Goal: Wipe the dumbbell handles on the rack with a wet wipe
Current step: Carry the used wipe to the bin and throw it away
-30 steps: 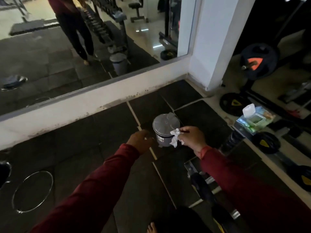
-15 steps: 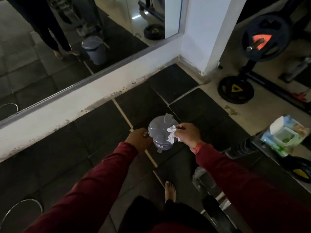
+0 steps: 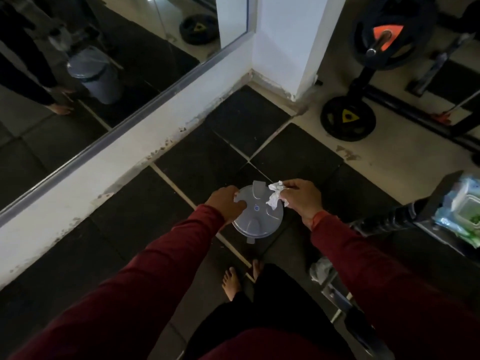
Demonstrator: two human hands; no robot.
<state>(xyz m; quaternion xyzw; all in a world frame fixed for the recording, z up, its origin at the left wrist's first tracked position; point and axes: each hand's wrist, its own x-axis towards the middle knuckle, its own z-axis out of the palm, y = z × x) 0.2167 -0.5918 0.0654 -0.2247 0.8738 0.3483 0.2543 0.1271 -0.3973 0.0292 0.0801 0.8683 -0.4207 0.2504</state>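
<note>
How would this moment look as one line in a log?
left hand: on bin lid | right hand: pinches crumpled wipe over lid | lid: closed | wipe pack: at right

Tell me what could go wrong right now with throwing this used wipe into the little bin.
The bin's lid looks closed, with the left hand only at its edge, so a wipe released now would likely land on top. The crumpled wipe, pinched by the right hand, hangs over the lid's rim and could fall onto the floor mat instead. A bare foot stands close to the bin.
</note>
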